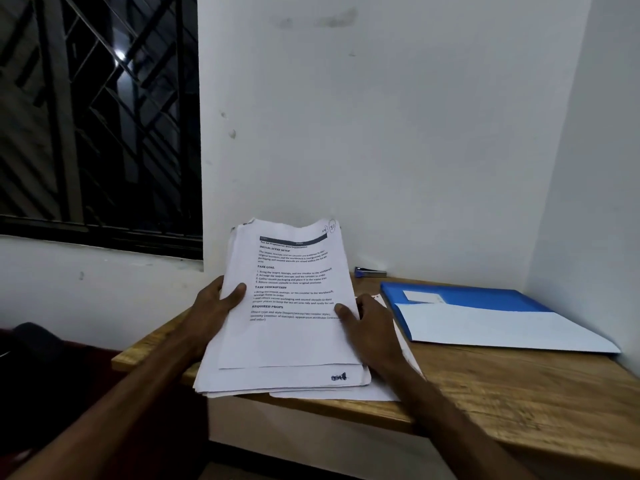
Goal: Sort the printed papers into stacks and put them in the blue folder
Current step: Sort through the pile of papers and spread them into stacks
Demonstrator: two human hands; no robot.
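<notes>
White walls corner a wooden bench (502, 393). The left hand (211, 306) and right hand (370, 323) grip the printed papers (291, 327) by their side edges, thumbs on top, over the bench's near edge. Unevenly stacked, the lower sheets could slip out and fall. Near on the right, the blue folder (485, 294) lies open with something white inside, sheet or pocket unclear.

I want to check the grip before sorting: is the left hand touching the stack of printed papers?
Touching. The head view shows the left hand gripping the left edge of the printed papers, its thumb lying on the top sheet.
</notes>
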